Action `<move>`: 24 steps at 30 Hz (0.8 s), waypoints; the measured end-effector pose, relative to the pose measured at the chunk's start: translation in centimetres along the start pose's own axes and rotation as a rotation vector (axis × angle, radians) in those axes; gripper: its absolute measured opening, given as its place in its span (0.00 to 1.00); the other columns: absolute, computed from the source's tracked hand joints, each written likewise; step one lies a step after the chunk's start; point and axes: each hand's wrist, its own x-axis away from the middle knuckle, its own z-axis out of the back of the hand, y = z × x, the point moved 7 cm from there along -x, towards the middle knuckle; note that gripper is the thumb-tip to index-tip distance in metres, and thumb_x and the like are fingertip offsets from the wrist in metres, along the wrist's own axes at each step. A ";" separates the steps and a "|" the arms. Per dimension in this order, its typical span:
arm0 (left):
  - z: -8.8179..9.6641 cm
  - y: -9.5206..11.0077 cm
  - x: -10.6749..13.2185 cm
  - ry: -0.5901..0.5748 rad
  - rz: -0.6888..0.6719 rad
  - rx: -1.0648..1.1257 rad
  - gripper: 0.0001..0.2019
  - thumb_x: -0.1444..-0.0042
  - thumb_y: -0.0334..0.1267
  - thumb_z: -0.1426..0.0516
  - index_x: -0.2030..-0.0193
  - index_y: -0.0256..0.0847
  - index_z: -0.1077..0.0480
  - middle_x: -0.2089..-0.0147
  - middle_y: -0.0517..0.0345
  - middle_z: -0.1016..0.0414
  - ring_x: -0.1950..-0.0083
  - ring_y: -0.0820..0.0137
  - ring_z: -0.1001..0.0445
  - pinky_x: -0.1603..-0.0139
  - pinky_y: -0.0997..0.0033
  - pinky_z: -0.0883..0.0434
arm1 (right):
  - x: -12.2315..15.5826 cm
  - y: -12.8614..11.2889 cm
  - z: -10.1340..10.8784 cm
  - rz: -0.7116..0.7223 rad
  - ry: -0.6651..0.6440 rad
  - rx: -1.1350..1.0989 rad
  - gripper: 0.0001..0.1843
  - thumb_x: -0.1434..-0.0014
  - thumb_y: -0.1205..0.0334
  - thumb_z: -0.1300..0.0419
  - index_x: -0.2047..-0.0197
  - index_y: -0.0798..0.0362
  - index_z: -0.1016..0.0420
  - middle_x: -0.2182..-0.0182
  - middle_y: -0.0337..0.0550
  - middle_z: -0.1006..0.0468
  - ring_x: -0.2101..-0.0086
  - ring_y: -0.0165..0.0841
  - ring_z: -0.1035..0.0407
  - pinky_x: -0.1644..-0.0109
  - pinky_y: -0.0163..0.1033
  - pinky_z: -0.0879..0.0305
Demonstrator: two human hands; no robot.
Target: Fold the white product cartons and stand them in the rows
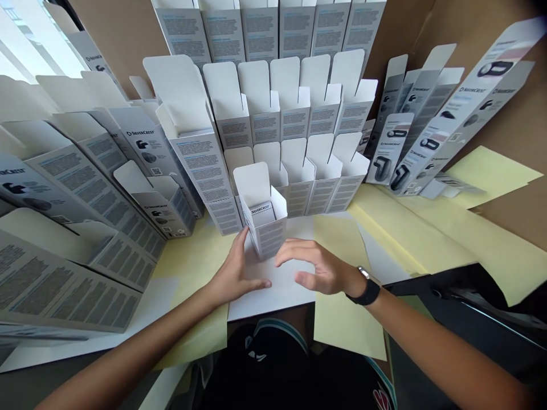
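A small white carton (270, 236) stands upright in front of me with its lid flap raised. Inside it shows a folded leaflet or insert (262, 213) printed "SilverCrest". My left hand (234, 270) is at the carton's lower left side, its fingertips at or against the edge and its thumb stretched out to the right. To the right of the carton, my right hand (318, 265) hovers with curved, spread fingers and nothing in them. A dark watch (366, 287) is on the right wrist.
Rows of open-topped cartons (282, 117) stand stacked behind. More cartons (81, 176) fill the left side, and others (431, 136) lean at the right against cardboard (513, 222). Yellow paper sheets (346, 330) lie on the white work surface (294, 293).
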 end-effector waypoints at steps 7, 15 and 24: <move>-0.5 0.9 -4.4 0.187 -0.032 0.109 0.54 0.49 0.45 0.32 0.26 0.47 0.64 0.37 0.41 0.34 0.36 0.47 0.31 0.38 0.40 0.31 | 2.6 -0.8 2.5 -0.086 0.115 0.059 0.18 0.31 0.49 0.48 0.52 0.54 0.27 0.61 0.49 0.23 0.59 0.39 0.30 0.54 0.48 0.31; -2.4 6.8 -2.9 -0.156 -0.191 0.565 0.52 0.40 0.48 0.37 0.24 0.57 0.73 0.27 0.44 0.45 0.33 0.49 0.32 0.42 0.49 0.25 | 7.9 -3.3 2.4 -0.193 0.312 0.175 0.23 0.32 0.45 0.48 0.42 0.48 0.28 0.45 0.53 0.33 0.46 0.46 0.33 0.46 0.54 0.32; -7.9 9.1 -4.6 -0.382 -0.134 0.565 0.47 0.32 0.52 0.46 0.24 0.52 0.82 0.19 0.56 0.69 0.20 0.55 0.62 0.21 0.47 0.51 | 13.3 -2.0 0.4 -0.501 0.520 0.015 0.30 0.31 0.39 0.51 0.33 0.43 0.33 0.28 0.45 0.50 0.29 0.51 0.53 0.27 0.58 0.51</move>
